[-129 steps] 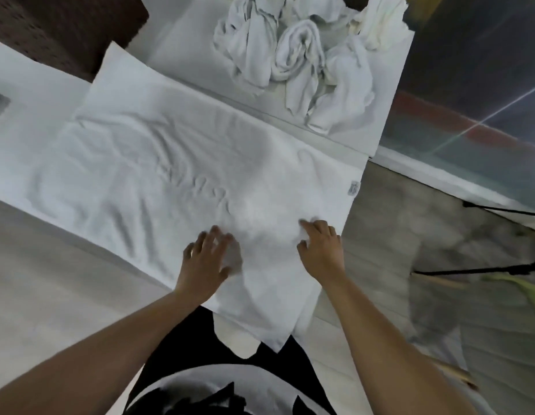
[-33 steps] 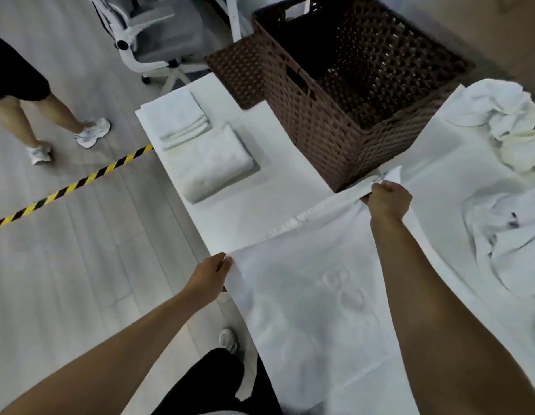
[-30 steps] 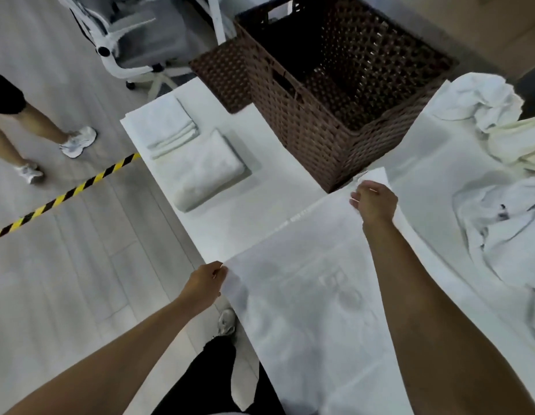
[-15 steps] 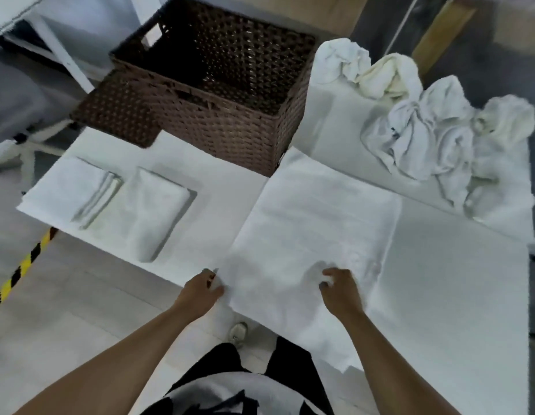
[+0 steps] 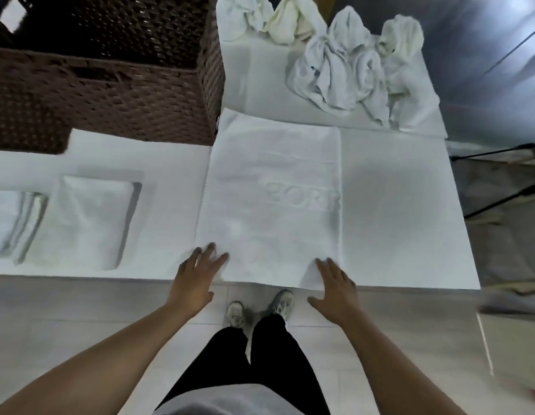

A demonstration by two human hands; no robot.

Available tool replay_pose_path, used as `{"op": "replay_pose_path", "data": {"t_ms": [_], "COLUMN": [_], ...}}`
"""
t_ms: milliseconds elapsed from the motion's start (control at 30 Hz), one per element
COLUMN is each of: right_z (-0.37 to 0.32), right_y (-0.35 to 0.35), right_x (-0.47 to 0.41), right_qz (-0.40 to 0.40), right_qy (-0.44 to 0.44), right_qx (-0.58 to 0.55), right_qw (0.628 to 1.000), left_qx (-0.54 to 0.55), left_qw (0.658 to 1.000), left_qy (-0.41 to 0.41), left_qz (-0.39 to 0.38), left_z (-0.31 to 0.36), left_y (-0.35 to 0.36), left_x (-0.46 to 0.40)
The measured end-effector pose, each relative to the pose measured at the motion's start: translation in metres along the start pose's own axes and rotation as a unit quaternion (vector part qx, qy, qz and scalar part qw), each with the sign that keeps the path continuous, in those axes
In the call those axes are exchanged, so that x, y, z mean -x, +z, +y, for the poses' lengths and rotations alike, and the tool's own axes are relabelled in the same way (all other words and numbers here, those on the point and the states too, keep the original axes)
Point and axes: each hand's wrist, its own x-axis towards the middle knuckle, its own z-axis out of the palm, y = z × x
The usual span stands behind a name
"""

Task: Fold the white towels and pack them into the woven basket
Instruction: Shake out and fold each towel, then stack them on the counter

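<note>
The white towel (image 5: 269, 205) lay flat on the white table (image 5: 395, 205), folded once so that its right edge formed a straight crease down the middle of the table. Raised lettering showed on its upper layer near that crease (the characters were too blurred to read with certainty). The far left corner of the towel touched the woven basket (image 5: 110, 94), which stood at the back left of the table with its dark interior only partly in view.

The left hand (image 5: 194, 283) was placed palm down at the near left corner of the towel. Its fingers (image 5: 214, 256) were straight and spread, the tips resting on the fabric at the table edge; they held nothing. The right hand (image 5: 335, 289) was placed at the near right corner, beside the crease. Its fingers (image 5: 323, 265) were likewise extended and flat, with the tips on the towel and the thumb held out to the left over the floor; no fabric was gripped.

Two folded towels (image 5: 89, 223) lay side by side on the left part of the table, in front of the basket and apart from the spread towel. A heap of crumpled towels (image 5: 344, 67) occupied the far right of the table, to the right of the basket.

The person's dark trousers and two light shoes (image 5: 260, 308) were visible below the table edge, on a pale tiled floor.
</note>
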Motion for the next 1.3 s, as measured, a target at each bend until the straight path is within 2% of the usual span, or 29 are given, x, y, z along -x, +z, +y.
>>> {"op": "replay_pose_path", "data": {"t_ms": [200, 367, 500, 600, 733, 833, 900, 1067, 1200, 1300], "right_z": [0.014, 0.041, 0.057, 0.068, 0.086, 0.099, 0.106, 0.101, 0.095, 0.093], "right_y": [0.029, 0.056, 0.059, 0.060, 0.069, 0.068, 0.065, 0.056, 0.048, 0.031], "right_x": [0.000, -0.008, -0.016, -0.018, -0.013, -0.011, -0.005, 0.028, 0.051, 0.054], "right_qz": [0.056, 0.193, 0.264, 0.284, 0.280, 0.295, 0.306, 0.312, 0.289, 0.259], "right_qy": [-0.020, -0.081, -0.123, -0.151, -0.144, -0.146, -0.144, -0.084, -0.027, -0.001], "right_qx": [0.068, 0.068, 0.037, 0.019, -0.005, -0.042, -0.078, -0.235, -0.363, -0.441], "right_qw": [0.996, 0.976, 0.956, 0.947, 0.949, 0.943, 0.938, 0.917, 0.885, 0.859], "left_qx": [-0.045, -0.039, -0.058, -0.054, -0.008, 0.070, 0.169, 0.382, 0.509, 0.545], "left_qw": [0.994, 0.985, 0.975, 0.971, 0.969, 0.961, 0.943, 0.852, 0.777, 0.760], "left_qy": [-0.003, 0.005, 0.027, 0.018, -0.007, -0.016, -0.059, -0.185, -0.217, -0.204], "left_qz": [0.103, 0.171, 0.212, 0.232, 0.248, 0.266, 0.282, 0.307, 0.298, 0.290], "left_z": [0.004, 0.002, 0.001, 0.011, 0.033, 0.044, 0.054, 0.077, 0.087, 0.090], "left_y": [0.016, 0.030, 0.038, 0.042, 0.052, 0.056, 0.053, 0.039, 0.021, 0.005], "left_x": [-0.003, -0.009, -0.003, 0.005, 0.015, 0.024, 0.032, 0.056, 0.077, 0.083]}}
